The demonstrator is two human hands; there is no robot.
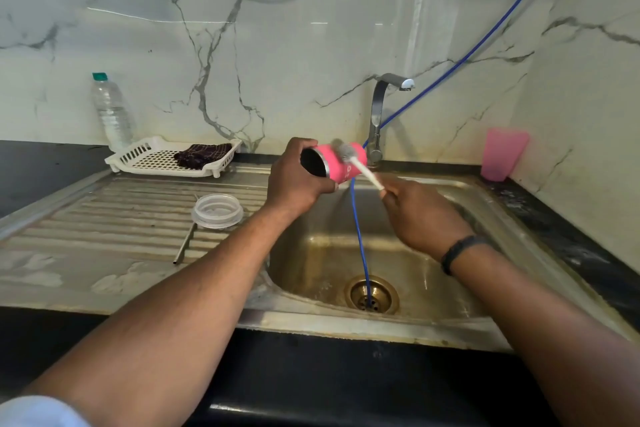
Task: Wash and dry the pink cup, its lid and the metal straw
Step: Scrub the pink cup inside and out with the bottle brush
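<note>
My left hand (298, 184) grips the pink cup (343, 163) on its side above the sink's left edge, with the dark mouth facing left toward me. My right hand (419, 211) holds the white handle of a brush (356, 166); its grey bristle head lies blurred against the cup's outer wall. The clear lid (217, 211) lies on the ribbed draining board. Just below the lid, the metal straw (185, 244) lies along the grooves.
The steel sink (433, 308) has a brass drain with a blue hose (360, 243) running into it. A tap (379, 114) stands behind. A white drying rack (145, 159) holds a dark cloth (202, 155). A water bottle (110, 111) stands behind the rack, a pink tumbler (504, 154) at right.
</note>
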